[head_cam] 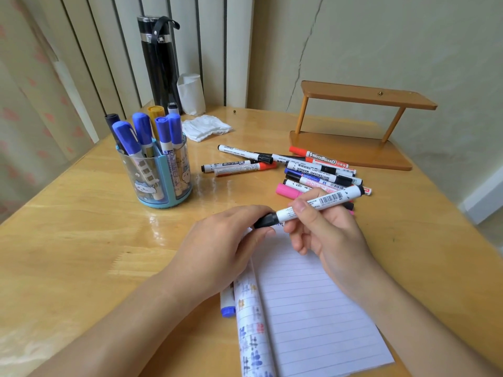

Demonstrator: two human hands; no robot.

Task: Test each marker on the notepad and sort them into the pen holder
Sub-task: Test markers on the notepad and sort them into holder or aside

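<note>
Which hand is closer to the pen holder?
Left. The left hand, pinching the marker by its cap, is right of the pen holder; the right hand, holding it, is farther right.

- Bare table (81, 240) lies open left of the notepad (313, 308), up to the pen holder (160, 172).
- A free strip runs between holder and marker pile (313, 172).
- Wooden rack (367, 95) blocks far right; flask (160, 63) and tissue (205, 127) crowd behind.
- Holder seems nearly full; rear slots partly hidden.

Glossy varnished wood desk (81, 227); clear, smooth plastic holder (158, 175); matt lined paper notepad (313, 308); shiny black flask (160, 63) at the far edge
</note>
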